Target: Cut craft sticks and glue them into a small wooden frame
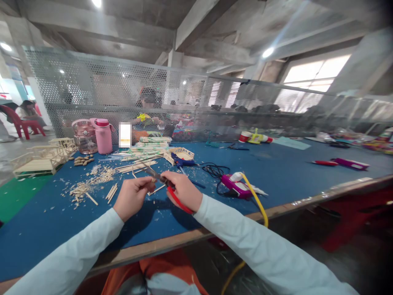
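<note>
My right hand (184, 191) is closed around red-handled scissors (177, 200), whose metal blades point up and to the left. Close beside the blades, my left hand (132, 196) is pinched shut; a small pale piece shows at its fingertips, too small to name. Just left of my left hand lie a few short wooden sticks (111, 192). A pile of cut stick bits (80, 191) spreads farther left. Behind my hands are longer wooden sticks (135, 166) and a blue glue gun (181, 159).
Small stick-built models (38, 159) stand at the left, near peanuts (82, 160) and a pink bottle (103, 137). To the right lie a purple power strip (236, 187) with a yellow cable (257, 198) and a red-and-purple tool (350, 164). A perforated metal screen (107, 90) runs behind the table.
</note>
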Available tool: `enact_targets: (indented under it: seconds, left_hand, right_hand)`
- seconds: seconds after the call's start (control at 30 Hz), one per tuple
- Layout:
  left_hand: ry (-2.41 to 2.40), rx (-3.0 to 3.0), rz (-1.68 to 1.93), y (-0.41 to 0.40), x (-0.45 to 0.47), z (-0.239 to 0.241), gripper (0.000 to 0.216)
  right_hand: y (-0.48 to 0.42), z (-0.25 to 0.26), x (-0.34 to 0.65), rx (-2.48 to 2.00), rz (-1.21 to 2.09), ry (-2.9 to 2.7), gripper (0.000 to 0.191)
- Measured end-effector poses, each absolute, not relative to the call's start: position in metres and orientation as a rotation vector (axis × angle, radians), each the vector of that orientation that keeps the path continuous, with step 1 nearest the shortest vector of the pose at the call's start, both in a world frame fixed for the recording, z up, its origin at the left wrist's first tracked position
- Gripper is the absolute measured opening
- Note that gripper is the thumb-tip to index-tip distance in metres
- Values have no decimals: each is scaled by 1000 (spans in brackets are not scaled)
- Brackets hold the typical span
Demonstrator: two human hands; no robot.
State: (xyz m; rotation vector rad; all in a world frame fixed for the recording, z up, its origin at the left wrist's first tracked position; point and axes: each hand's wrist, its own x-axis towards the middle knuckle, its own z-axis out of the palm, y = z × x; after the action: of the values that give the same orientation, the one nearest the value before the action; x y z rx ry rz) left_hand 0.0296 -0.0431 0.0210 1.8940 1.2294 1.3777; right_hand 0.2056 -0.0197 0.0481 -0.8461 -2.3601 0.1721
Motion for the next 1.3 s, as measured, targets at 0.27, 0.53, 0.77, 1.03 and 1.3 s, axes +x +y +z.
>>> enact_targets:
  seconds: [0.27, 0.53, 0.77, 1.03, 1.3]
  left_hand:
    - [1052, 1351, 1259, -40, 30, 32, 39]
    - [1002, 1401, 1347, -37, 28, 24, 28]
    - [1002, 1506, 1393, -35, 24, 19, 26]
    - [990, 1576, 1415, -34, 22, 19, 25]
    - [1017, 1683, 1434, -39, 22, 23, 21]
  right_hand:
    - [-10, 66, 215, -934, 176, -2517, 35]
    - [-16, 69, 212, -873, -126, -2620, 31]
    - [-20, 72, 210, -878, -103, -2626, 32]
    - [-23, 74, 209, -860, -75, -2635, 33]
    - [-25, 71, 208, -931, -139, -2607, 31]
